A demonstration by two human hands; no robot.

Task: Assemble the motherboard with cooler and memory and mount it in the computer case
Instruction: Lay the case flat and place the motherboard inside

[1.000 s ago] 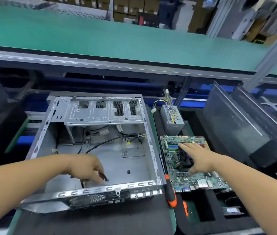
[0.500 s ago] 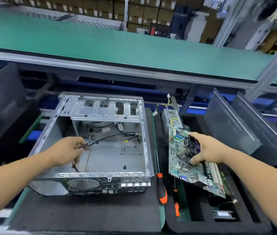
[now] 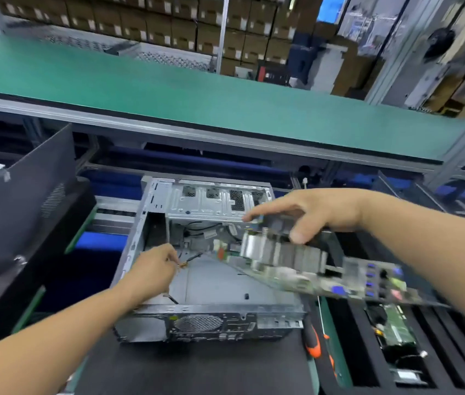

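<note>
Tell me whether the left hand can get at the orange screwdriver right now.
Probably not: the left hand is inside the case pinching a cable, and the screwdriver lies outside, past the case's right corner.

A green belt (image 3: pixel 197 92) on a grey metal frame crosses the view. Beyond the belt stand stacked brown cartons (image 3: pixel 145 21) and grey posts (image 3: pixel 222 32). Below the belt, a black mat (image 3: pixel 197 369) covers the bench.

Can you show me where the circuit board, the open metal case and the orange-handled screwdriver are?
motherboard (image 3: pixel 296 276): head view, on its lower front edge.
computer case (image 3: pixel 219 323): head view, on the near panel with the vent.
screwdriver (image 3: pixel 313 344): head view, on the orange-and-black handle.
</note>
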